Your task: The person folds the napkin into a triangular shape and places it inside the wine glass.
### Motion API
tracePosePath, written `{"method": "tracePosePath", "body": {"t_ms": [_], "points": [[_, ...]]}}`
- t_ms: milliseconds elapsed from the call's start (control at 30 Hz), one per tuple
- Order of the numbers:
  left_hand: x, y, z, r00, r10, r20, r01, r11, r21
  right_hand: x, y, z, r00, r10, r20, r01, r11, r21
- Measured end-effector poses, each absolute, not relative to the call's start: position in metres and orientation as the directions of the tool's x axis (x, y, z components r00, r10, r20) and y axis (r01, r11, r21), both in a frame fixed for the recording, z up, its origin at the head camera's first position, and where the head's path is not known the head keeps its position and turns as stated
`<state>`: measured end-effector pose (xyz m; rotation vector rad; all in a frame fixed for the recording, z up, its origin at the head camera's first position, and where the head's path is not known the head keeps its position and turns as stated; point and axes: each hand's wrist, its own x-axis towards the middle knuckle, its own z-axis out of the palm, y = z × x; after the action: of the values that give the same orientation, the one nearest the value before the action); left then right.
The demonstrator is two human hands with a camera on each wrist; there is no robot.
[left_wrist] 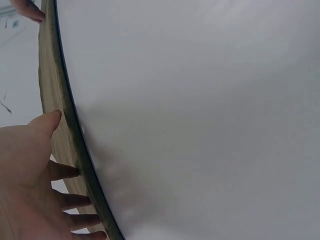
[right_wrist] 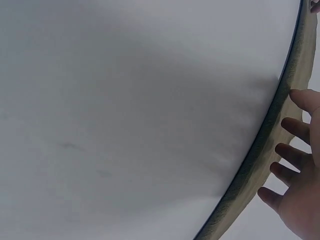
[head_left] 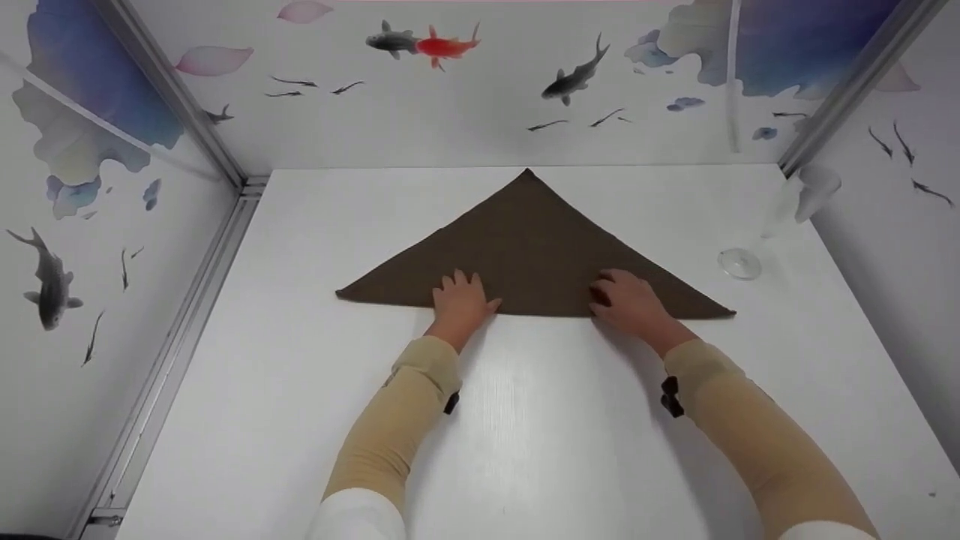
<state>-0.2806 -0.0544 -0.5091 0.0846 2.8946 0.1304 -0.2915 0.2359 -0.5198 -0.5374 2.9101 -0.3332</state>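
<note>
A dark brown cloth (head_left: pixel 525 240) lies as a triangle on the white table, its point toward the back wall and its long edge toward me. On the left part of that edge rests my left hand (head_left: pixel 460 304), palm down with fingers spread. My right hand (head_left: pixel 628 298) touches the cloth near the right part of the same edge, its fingers slightly bent. In the right wrist view, the fingers (right_wrist: pixel 295 156) of that hand are spread over the cloth's edge. The left wrist view shows the left palm (left_wrist: pixel 22 165) and fingertips along the edge. Neither hand grips anything.
A clear stemmed glass (head_left: pixel 740 264) stands on the right side of the table (head_left: pixel 300 420). White panels (head_left: pixel 480 112) printed with fish and lily leaves enclose the back and both sides. A metal rail (head_left: pixel 180 360) runs along the left edge.
</note>
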Motion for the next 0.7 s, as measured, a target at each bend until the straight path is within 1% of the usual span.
{"method": "tracePosePath", "body": {"t_ms": [233,367,500,700], "points": [[-0.281,-0.035,-0.511,-0.973,0.103,-0.206,0.087,0.992,0.087,-0.298,0.220,-0.518,-0.910,-0.389,-0.146,-0.358,0.912,-0.200],[-0.280,-0.024,-0.511,-0.974,0.105,-0.198,0.093,0.993,0.072,-0.300,0.212,-0.518,-0.898,-0.409,-0.161,-0.377,0.905,-0.199],[-0.278,-0.014,-0.511,-0.976,0.095,-0.196,0.089,0.995,0.036,-0.301,0.204,-0.517,-0.886,-0.425,-0.188,-0.384,0.897,-0.218],[-0.277,-0.006,-0.510,-0.969,0.102,-0.225,0.114,0.993,-0.042,-0.304,0.201,-0.513,-0.883,-0.405,-0.237,-0.341,0.900,-0.271]]}}
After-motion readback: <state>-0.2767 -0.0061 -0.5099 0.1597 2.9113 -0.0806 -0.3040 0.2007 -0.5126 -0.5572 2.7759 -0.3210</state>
